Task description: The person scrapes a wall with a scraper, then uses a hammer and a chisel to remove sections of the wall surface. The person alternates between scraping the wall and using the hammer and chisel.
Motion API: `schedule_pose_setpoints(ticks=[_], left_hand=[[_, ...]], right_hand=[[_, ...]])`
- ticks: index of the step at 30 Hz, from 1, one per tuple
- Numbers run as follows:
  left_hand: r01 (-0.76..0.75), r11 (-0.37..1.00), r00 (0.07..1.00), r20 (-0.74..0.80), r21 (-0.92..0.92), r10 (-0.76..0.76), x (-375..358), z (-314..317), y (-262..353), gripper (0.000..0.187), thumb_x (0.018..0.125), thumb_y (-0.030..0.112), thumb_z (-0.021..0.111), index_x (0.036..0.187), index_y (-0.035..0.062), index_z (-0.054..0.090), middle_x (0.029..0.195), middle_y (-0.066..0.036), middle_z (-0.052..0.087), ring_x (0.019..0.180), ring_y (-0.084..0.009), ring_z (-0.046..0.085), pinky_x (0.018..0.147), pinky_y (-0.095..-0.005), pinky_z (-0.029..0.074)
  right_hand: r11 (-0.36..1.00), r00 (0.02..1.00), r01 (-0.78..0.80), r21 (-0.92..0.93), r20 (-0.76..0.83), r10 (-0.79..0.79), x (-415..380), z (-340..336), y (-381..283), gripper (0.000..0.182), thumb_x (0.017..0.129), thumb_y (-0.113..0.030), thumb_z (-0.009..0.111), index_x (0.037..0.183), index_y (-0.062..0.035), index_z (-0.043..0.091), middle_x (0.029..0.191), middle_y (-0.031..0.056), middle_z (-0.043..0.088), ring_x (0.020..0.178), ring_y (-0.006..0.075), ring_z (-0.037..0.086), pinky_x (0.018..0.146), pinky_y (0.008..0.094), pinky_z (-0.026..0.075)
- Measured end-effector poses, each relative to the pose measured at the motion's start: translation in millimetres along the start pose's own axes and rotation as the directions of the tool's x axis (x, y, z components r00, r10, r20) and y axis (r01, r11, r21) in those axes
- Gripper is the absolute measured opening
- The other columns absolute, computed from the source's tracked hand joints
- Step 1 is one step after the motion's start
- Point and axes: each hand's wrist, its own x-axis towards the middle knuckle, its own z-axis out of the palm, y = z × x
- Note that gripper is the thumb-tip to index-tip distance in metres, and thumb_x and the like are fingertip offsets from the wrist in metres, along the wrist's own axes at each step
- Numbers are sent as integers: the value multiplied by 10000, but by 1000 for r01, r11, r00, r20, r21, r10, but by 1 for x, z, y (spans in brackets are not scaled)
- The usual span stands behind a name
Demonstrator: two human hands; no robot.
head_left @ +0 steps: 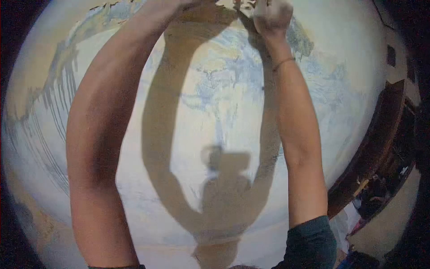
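At the top edge of the wall point(215, 116), we're working the peeling paint line point(121, 5) with both arms raised. We're reaching the left hand point(179, 5) up to it, mostly cut off, grip can't be told. We're closing the right hand point(273, 15) into a fist around something; what, unclear. Below, the old blue-white coat is showing scraped streaks point(62, 98) at left and patchy wear mid-wall, so most of the face looks undone. A dark wooden door frame point(380, 134) is standing right, clutter point(371, 197) beside it.
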Motion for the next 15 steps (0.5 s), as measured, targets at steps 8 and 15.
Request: schedule_pose_setpoints(ticks=[8,15], left_hand=[[-120,991,981,-161,-56,110,-27,16,-10,616,933,573,485,641,88,731,557,-159,629,514,-280,641,521,-408,497],[-57,996,998,-42,-61,54,19,10,-3,624,920,591,480,644,92,733,585,-149,654,561,-279,674,587,-420,542]], right_hand=[[832,856,-517,203,119,503,-33,5,-25,386,939,-305,481,735,-78,717,745,100,683,651,317,655,627,369,511],[798,805,-588,131,187,563,-16,22,11,233,890,-251,555,783,-69,655,701,121,639,621,326,616,579,437,482]])
